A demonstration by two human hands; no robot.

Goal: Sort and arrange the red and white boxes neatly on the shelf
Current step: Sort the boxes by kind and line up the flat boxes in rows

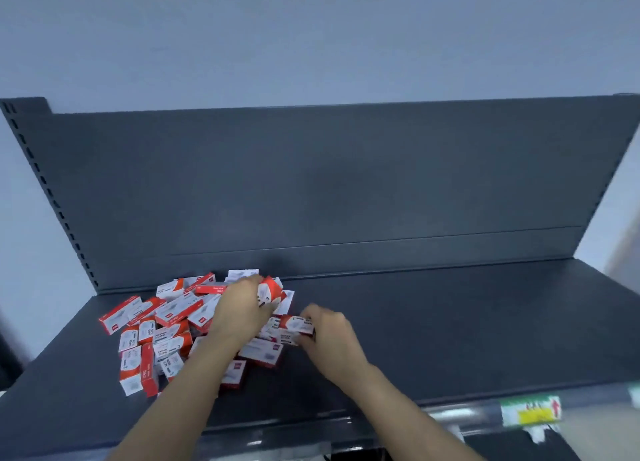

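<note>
A loose heap of red and white boxes (166, 325) crowds the left part of the dark shelf (467, 322), reaching to the foot of the back panel (311, 183). Both arms cross the front edge, the left hand (239, 308) gripping a box (272, 292), the right hand (332, 332) gripping another box (298, 323) at the heap's right side. Rightward the shelf surface lies open to its end; a slotted upright (52, 197) bounds the left.
</note>
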